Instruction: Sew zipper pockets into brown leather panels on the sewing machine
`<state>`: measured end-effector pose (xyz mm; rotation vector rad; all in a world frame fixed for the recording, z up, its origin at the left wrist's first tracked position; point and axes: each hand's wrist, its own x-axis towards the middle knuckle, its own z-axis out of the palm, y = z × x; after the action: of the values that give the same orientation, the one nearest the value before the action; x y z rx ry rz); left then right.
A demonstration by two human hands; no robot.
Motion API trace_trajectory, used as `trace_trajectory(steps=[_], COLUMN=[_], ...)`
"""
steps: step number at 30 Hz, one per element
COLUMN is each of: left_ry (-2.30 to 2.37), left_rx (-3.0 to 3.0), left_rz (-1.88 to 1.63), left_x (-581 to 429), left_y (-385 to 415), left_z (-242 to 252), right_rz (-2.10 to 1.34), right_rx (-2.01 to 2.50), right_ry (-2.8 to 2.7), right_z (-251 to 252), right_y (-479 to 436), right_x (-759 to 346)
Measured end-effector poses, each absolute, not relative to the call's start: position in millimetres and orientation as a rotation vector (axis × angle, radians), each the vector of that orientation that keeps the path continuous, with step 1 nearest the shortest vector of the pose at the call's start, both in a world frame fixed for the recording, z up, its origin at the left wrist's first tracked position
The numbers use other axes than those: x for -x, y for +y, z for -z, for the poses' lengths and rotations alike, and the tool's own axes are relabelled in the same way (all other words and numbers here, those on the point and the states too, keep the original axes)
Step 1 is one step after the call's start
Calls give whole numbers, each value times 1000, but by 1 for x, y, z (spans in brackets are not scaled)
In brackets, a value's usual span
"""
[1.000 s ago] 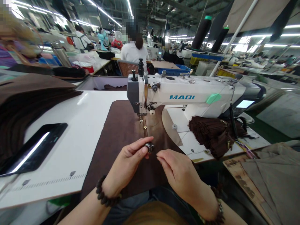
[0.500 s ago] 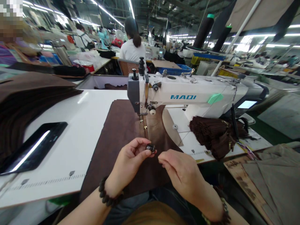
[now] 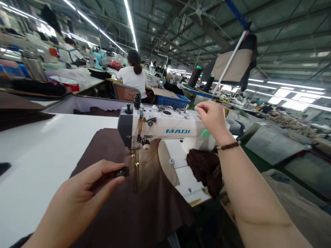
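In my left hand [image 3: 80,193], thumb and fingers pinch a small, dark, shiny bobbin case [image 3: 122,171]. It is held above a dark brown leather-like panel [image 3: 157,206]. That panel lies under the needle area of a white sewing machine [image 3: 173,120], with a zipper [image 3: 136,175] running along it and a brass-coloured slider showing. My right hand [image 3: 213,119] is raised by the top of the machine's arm, its fingers closed together. Whatever is between those fingertips, perhaps thread, is too fine to make out.
Gathered brown pieces [image 3: 204,168] lie right of the machine. Stacked brown panels [image 3: 20,112] are at the left, near a dark device's edge [image 3: 4,168]. Thread cones [image 3: 194,77] stand behind. A person in white [image 3: 133,81] sits ahead, beside a blue crate [image 3: 173,100].
My right hand has moved up and away to the machine's arm. My left hand, still pinching the bobbin case, has shifted left. The view has tilted up and turned right.
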<state>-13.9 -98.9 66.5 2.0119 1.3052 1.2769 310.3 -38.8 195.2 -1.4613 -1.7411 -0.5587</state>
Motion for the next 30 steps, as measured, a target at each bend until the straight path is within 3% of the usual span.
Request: trace_trajectory(steps=[9,18,24,30], left_ry=[1235,1200,1262,1206], left_rx=[-2361,-2324,-2250,-2269], left_rz=[-1280,-1321,-1259,-1314], left_x=[9,3,10,10], left_y=[-81,-78,-79,-75], left_z=[-82,-84,-75,-69], right_rz=[466,507,505,529], right_rx=[1867,1594,1853,1826], right_ry=[-1758,-1661,-1763,-1713], right_z=[-199,-190,-204,-178], right_y=[-25,-33,-4,-55], right_x=[-305,-315,-295,-307])
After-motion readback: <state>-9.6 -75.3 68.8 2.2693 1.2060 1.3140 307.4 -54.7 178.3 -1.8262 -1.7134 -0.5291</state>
